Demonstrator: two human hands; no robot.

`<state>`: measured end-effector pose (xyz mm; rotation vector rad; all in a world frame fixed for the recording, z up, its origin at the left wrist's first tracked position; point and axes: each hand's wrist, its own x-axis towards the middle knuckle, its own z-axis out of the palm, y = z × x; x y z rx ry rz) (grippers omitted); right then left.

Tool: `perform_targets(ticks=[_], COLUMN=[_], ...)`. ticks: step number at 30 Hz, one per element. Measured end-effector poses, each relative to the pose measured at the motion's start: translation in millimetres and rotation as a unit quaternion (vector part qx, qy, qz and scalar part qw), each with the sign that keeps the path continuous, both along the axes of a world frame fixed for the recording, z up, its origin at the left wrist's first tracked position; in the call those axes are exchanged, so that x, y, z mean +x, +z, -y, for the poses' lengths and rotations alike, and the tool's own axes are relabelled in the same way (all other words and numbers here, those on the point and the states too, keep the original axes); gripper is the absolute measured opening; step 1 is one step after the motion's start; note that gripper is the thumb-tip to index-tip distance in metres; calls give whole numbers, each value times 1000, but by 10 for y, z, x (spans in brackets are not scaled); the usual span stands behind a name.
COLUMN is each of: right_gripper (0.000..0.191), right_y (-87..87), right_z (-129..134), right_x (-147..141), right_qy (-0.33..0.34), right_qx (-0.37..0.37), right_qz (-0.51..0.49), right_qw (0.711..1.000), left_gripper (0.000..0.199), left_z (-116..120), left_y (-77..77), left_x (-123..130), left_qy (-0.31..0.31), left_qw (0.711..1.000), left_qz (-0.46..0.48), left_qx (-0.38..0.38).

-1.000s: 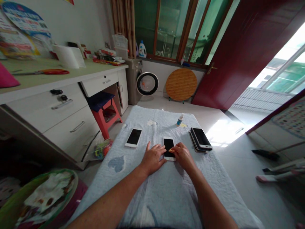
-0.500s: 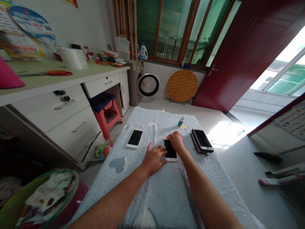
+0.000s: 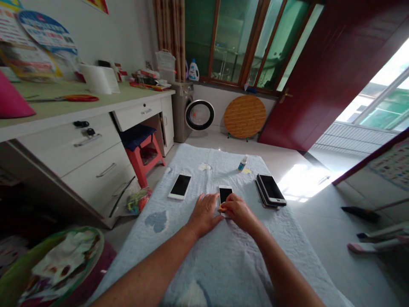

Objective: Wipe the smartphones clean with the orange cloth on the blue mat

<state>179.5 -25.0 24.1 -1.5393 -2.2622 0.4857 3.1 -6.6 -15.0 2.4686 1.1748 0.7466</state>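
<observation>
Middle phone: lies flat, screen up, at the centre of the clock used here, twelve pointing away from the person; the white-framed phone (image 3: 226,192) is partly covered by fingers.
Right hand: the hand (image 3: 239,212), at about five o'clock, pinches a small orange piece (image 3: 222,209) between its fingertips, over the phone's near end.
Left hand: the hand (image 3: 204,212), at eight o'clock, is open and palm down, fingertips at the phone's left edge, seemingly steadying it.
Progress at the middle phone: handling looks under way, not finished, since both hands are on or beside it; how much of the screen has been covered cannot be told.
Left phone: the white phone (image 3: 180,186) lies face up between nine and ten o'clock, apart from both hands; whether it has been handled cannot be told.
Phone stack: the stacked phones (image 3: 271,189) rest near three o'clock, untouched by either hand; their state of completion is unclear.
Bottle: the small bottle (image 3: 242,164) stands upright at one o'clock on the cloth-covered surface (image 3: 220,264), in neither hand.
</observation>
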Motion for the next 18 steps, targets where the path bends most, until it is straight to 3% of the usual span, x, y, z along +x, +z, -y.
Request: perform_targets(ticks=[5,9,13,18], right_gripper=[18,18,19,17], right_y=[145,186,136,-19], right_z=[165,138,-31,-457], right_x=[91,169,212,272], right_qy=[49,34,-3,-70], right_qx=[-46,-60,-42,11], right_qz=[-20,-17,4,37], right_qw=[998,997,999,997], left_gripper=[40,29,30,36], left_z=[17,13,0,19], left_y=[40,63,91,159], left_x=[9,8,-3,31], left_qy=[-15,-57,-86,-87], left_qw=[1000,998,996,995], left_qz=[5,-14,-28,-38], left_qx=[11,8,-4,1])
